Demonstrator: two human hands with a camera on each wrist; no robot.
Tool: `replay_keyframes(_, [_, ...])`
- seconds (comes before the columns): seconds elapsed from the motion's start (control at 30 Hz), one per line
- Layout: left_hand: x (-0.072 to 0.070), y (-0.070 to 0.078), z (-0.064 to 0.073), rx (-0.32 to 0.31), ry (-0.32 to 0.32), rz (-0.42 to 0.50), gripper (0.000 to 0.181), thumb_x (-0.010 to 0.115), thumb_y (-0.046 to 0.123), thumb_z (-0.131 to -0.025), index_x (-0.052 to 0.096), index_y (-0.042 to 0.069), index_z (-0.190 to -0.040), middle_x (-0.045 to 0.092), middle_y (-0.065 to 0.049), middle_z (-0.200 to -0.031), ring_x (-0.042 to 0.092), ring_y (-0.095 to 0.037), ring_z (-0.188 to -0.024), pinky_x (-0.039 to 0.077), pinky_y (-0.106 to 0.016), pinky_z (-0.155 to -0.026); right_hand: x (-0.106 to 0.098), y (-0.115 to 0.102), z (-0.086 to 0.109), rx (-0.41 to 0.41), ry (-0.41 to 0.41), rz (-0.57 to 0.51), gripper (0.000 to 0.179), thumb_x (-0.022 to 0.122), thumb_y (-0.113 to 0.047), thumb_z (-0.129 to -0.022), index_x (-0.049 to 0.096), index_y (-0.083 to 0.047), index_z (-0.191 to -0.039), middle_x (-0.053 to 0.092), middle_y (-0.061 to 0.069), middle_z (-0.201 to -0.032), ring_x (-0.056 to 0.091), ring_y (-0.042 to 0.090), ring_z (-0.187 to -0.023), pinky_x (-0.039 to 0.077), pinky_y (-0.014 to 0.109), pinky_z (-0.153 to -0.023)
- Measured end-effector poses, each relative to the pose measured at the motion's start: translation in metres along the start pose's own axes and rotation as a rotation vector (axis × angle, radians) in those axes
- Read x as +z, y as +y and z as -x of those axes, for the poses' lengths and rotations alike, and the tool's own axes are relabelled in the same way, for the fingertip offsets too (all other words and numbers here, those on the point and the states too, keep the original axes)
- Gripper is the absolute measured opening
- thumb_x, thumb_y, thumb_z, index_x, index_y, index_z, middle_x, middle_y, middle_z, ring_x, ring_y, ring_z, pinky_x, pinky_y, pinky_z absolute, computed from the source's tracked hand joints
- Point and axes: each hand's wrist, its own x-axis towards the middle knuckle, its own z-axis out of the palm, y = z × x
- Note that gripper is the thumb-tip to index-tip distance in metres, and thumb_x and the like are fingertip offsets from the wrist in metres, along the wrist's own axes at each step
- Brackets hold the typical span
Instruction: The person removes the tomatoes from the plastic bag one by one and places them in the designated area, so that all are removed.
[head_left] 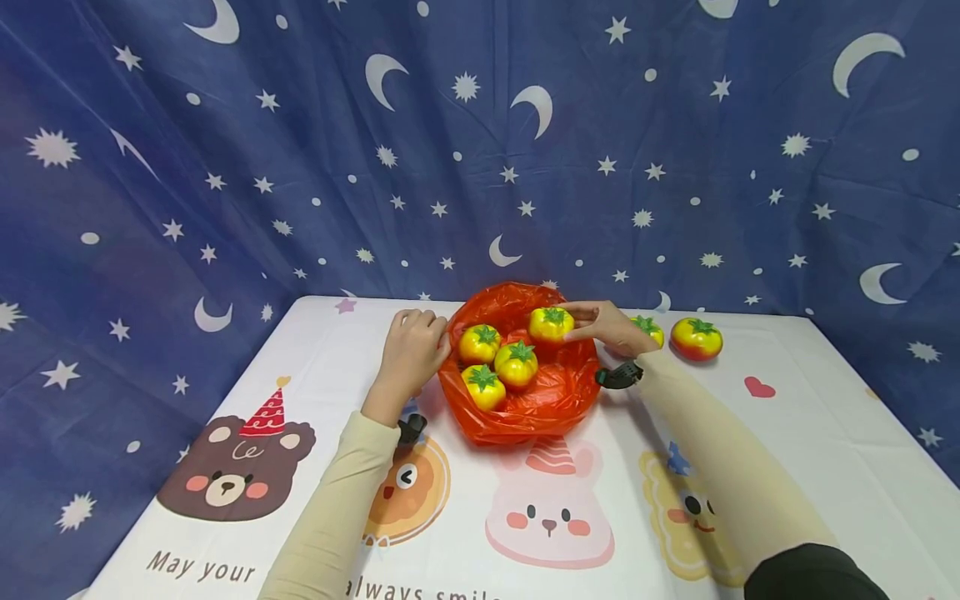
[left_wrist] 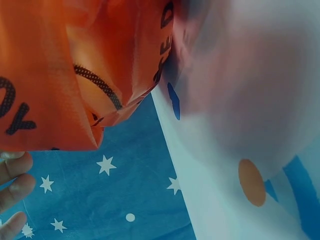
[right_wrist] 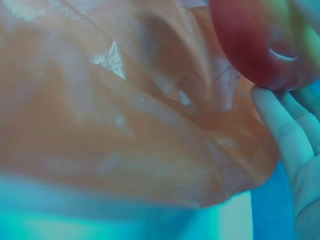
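Note:
A red plastic bag (head_left: pixel 555 387) stands with its mouth spread wide. Inside it lie several yellow-and-red tomatoes (head_left: pixel 516 365) with green leafy tops. My left hand (head_left: pixel 414 348) grips the bag's left rim with curled fingers; in the left wrist view its fingertips (left_wrist: pixel 15 190) show beside the printed bag. Over the far right part of the bag, my right hand (head_left: pixel 611 325) holds a tomato (head_left: pixel 552 325) between thumb and fingers. From the right wrist view, this tomato (right_wrist: pixel 265 45) rests against the fingertips, above the bag's folds.
Two more tomatoes are on the table right of the bag: one (head_left: pixel 649 330) partly hidden behind my right hand, another (head_left: pixel 697 339) farther right. A white cloth (head_left: pixel 795 450) with cartoon prints covers the table. Behind it hangs a blue curtain (head_left: pixel 480 150) with moons and stars.

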Motion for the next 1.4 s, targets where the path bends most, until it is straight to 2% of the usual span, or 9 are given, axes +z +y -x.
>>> replay_keyframes(0.13, [-0.001,0.000,0.000,0.002,-0.002,0.005,0.008,0.063,0.012,-0.080,0.063,0.004,-0.076,0.061,-0.009,-0.070,0.059,-0.027,-0.074,0.047,-0.043,-0.084,-0.003,-0.006,0.005,0.005,-0.007,0.039,0.063,0.074,-0.014,-0.078,0.048,-0.007,-0.136,0.051,0.015,-0.138,0.051,0.028,-0.126,0.044,0.035,-0.100])
replay_keyframes(0.27, [-0.002,0.000,0.000,-0.001,-0.012,0.008,0.008,0.063,0.012,-0.080,0.064,0.004,-0.076,0.061,-0.010,-0.070,0.060,-0.028,-0.074,0.047,-0.043,-0.084,-0.006,-0.012,0.009,0.009,-0.015,0.044,0.066,0.073,-0.016,-0.079,0.045,-0.007,-0.138,0.047,0.016,-0.142,0.044,0.033,-0.132,0.039,0.042,-0.104])
replay_keyframes(0.47, [-0.001,0.000,0.000,-0.004,-0.013,0.006,0.008,0.063,0.012,-0.080,0.064,0.004,-0.077,0.062,-0.010,-0.071,0.060,-0.028,-0.075,0.048,-0.043,-0.084,-0.010,-0.018,0.014,0.012,0.003,0.061,0.065,0.071,-0.015,-0.081,0.043,-0.005,-0.138,0.045,0.018,-0.142,0.045,0.034,-0.130,0.037,0.044,-0.106])
replay_keyframes(0.73, [0.000,0.000,0.000,0.001,-0.009,0.007,0.009,0.063,0.012,-0.080,0.063,0.004,-0.076,0.061,-0.010,-0.070,0.059,-0.028,-0.073,0.047,-0.043,-0.084,-0.013,-0.030,0.021,0.042,0.038,0.093,0.065,0.075,-0.021,-0.078,0.046,-0.005,-0.135,0.049,0.018,-0.138,0.047,0.033,-0.129,0.038,0.045,-0.105])
replay_keyframes(0.97, [0.000,0.000,-0.001,-0.004,-0.014,0.012,0.009,0.063,0.011,-0.080,0.064,0.003,-0.077,0.062,-0.010,-0.070,0.060,-0.028,-0.073,0.047,-0.043,-0.084,-0.016,-0.041,0.032,0.004,0.030,0.157,0.063,0.071,-0.022,-0.082,0.045,-0.005,-0.137,0.050,0.017,-0.138,0.050,0.030,-0.126,0.046,0.036,-0.099])
replay_keyframes(1.17, [0.000,-0.001,-0.001,-0.008,-0.022,0.011,0.009,0.062,0.012,-0.081,0.064,0.004,-0.077,0.062,-0.010,-0.071,0.059,-0.028,-0.074,0.047,-0.043,-0.085,-0.023,-0.046,0.045,-0.024,0.039,0.208,0.063,0.070,-0.026,-0.082,0.046,-0.008,-0.137,0.050,0.016,-0.138,0.050,0.030,-0.126,0.044,0.043,-0.100])
replay_keyframes(1.4, [-0.001,0.000,-0.001,-0.007,-0.029,0.013,0.009,0.063,0.011,-0.080,0.064,0.004,-0.077,0.062,-0.010,-0.071,0.060,-0.028,-0.074,0.047,-0.043,-0.084,-0.036,-0.052,0.063,0.015,0.095,0.215,0.065,0.070,-0.031,-0.082,0.045,-0.012,-0.138,0.049,0.013,-0.140,0.044,0.032,-0.131,0.036,0.054,-0.105])
